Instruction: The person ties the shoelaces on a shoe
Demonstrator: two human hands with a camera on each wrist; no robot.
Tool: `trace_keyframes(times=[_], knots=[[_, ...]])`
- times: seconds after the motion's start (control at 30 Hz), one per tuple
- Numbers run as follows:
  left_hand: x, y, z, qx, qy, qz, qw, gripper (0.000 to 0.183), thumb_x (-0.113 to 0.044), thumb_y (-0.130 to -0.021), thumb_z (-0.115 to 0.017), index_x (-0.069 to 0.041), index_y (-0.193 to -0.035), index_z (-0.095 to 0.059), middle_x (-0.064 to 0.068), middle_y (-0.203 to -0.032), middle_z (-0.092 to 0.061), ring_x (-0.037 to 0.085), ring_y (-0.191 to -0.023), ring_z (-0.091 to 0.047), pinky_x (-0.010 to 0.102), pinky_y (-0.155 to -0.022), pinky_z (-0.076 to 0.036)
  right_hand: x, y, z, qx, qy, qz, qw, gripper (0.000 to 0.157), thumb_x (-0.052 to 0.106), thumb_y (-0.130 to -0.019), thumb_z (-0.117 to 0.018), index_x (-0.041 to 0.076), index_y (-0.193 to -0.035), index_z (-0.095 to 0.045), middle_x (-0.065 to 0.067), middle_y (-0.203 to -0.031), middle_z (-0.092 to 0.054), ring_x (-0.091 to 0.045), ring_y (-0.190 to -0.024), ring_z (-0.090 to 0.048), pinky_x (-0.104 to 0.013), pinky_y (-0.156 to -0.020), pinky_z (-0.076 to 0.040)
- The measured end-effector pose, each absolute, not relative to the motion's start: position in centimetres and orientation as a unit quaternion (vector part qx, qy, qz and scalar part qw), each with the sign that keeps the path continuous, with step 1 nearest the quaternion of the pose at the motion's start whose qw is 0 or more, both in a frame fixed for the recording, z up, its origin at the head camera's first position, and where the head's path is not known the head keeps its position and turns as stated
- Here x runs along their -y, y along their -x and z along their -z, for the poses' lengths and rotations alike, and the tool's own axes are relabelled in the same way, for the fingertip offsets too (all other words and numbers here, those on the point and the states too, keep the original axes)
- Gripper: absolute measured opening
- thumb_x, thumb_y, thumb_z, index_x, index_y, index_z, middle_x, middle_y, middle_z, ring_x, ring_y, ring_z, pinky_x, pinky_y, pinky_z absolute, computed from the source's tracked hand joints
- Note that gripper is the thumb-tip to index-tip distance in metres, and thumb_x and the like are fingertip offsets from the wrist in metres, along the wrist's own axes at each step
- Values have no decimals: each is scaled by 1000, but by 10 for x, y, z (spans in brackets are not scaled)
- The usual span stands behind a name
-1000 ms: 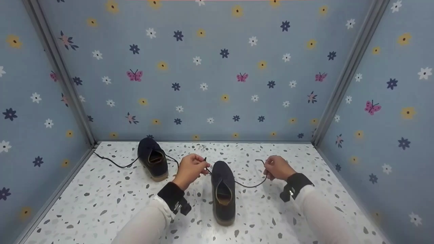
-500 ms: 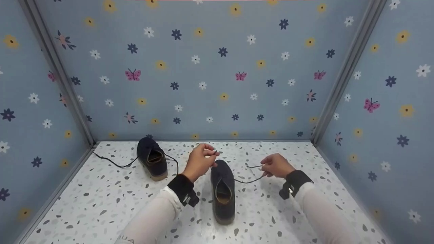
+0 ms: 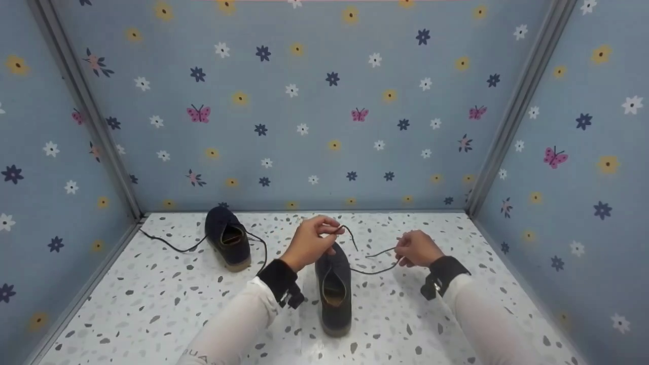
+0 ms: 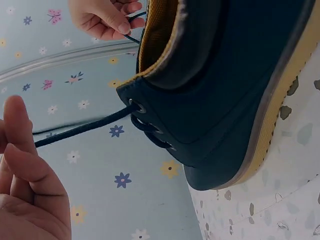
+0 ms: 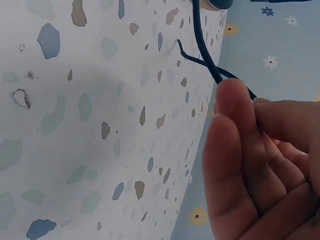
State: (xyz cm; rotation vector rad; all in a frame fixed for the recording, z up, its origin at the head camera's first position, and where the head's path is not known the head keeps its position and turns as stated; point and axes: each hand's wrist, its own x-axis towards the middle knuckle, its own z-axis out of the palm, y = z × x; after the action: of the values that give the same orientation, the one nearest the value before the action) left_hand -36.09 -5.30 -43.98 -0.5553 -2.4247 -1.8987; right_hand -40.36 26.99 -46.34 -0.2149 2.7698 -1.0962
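Note:
A dark navy shoe (image 3: pixel 335 312) stands upright in the middle of the speckled surface, toe pointing away from me. Over its toe, my left hand (image 3: pixel 313 239) pinches one lace, whose loose end (image 3: pixel 353 238) hangs to the right past the fingers. In the left wrist view that lace (image 4: pixel 85 129) runs taut from the top eyelet to the fingers. To the right of the shoe, my right hand (image 3: pixel 418 248) pinches the other lace (image 3: pixel 377 272), its free tip pointing back left. The right wrist view shows this lace (image 5: pixel 201 45) held between thumb and fingers.
A matching shoe (image 3: pixel 226 243) stands at the back left, its laces (image 3: pixel 175 247) spread to both sides. Flower-print panels (image 3: pixel 304 111) close off the back and both sides of the white speckled surface (image 3: pixel 152 309).
My left hand has moved right with its lace, from left of the shoe to over its toe, and the lace's end now hangs right. My right hand has shifted only slightly.

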Motion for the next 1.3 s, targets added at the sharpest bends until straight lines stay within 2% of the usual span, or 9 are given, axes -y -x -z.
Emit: trace_keyframes(times=[0.17, 0.33, 0.43, 0.57, 0.73, 0.87, 1.0, 1.13, 1.3], knots=[[61, 368, 449, 833, 167, 528, -4, 21, -18, -99, -72, -6, -117, -74, 13, -111, -80, 25, -58, -71, 49, -69, -63, -272, 404, 461, -929, 75, 354, 72, 19, 17, -102, -65, 3, -92, -70, -9, -88, -79, -14, -68, -75, -30, -65, -62], [66, 375, 454, 862, 170, 478, 0, 18, -22, -101, -69, -8, -109, -77, 11, -98, -79, 38, -79, -74, 33, -58, -58, -274, 405, 457, -929, 88, 352, 67, 23, 21, -104, -64, 4, -89, -70, -11, -90, -80, -15, -66, -72, -42, -69, -63], [67, 378, 454, 863, 193, 466, -12, 17, -22, -104, -65, -10, -107, -76, 13, -95, -77, 36, -89, -74, 28, -60, -56, -274, 405, 454, -930, 92, 351, 58, 23, 23, -104, -64, 5, -92, -71, -11, -91, -80, -15, -64, -70, -41, -67, -62], [68, 380, 455, 864, 227, 447, -49, 18, -21, -106, -62, -12, -117, -73, 13, -101, -76, 27, -93, -74, 28, -64, -56, -271, 406, 451, -929, 92, 354, 49, 23, 26, -104, -64, 5, -98, -73, -9, -90, -79, -14, -63, -67, -30, -61, -58], [74, 379, 457, 861, 226, 446, -96, 29, -20, -102, -67, -4, -125, -70, 13, -104, -77, 14, -67, -65, 25, -55, -51, -268, 406, 446, -917, 98, 383, 55, 26, 27, -106, -63, 3, -101, -72, -10, -94, -79, -13, -62, -65, -27, -60, -55], [79, 379, 455, 855, 203, 464, -107, 26, -16, -98, -67, 1, -118, -71, 17, -102, -79, 9, -52, -56, 23, -51, -49, -264, 406, 442, -895, 92, 430, 70, 23, 28, -108, -59, 6, -105, -67, -13, -100, -80, -14, -63, -69, -27, -62, -57], [82, 380, 454, 854, 193, 471, -106, 23, -12, -98, -62, 3, -114, -70, 18, -101, -79, 8, -52, -56, 23, -52, -49, -259, 406, 438, -857, 84, 499, 101, 23, 28, -112, -49, 6, -114, -56, -20, -107, -78, -18, -73, -77, -31, -68, -63], [83, 379, 454, 856, 198, 467, -105, 20, -10, -100, -61, 3, -112, -70, 20, -100, -79, 9, -53, -57, 22, -53, -50, -254, 407, 434, -829, 86, 540, 120, 24, 27, -114, -41, 5, -119, -49, -18, -101, -77, -19, -78, -79, -35, -74, -65], [82, 378, 453, 857, 198, 466, -90, 15, -11, -100, -64, 0, -106, -72, 17, -95, -79, 12, -56, -59, 26, -55, -53, -248, 408, 430, -816, 92, 558, 119, 26, 26, -113, -47, 2, -120, -52, -11, -96, -74, -17, -82, -78, -34, -78, -65]])
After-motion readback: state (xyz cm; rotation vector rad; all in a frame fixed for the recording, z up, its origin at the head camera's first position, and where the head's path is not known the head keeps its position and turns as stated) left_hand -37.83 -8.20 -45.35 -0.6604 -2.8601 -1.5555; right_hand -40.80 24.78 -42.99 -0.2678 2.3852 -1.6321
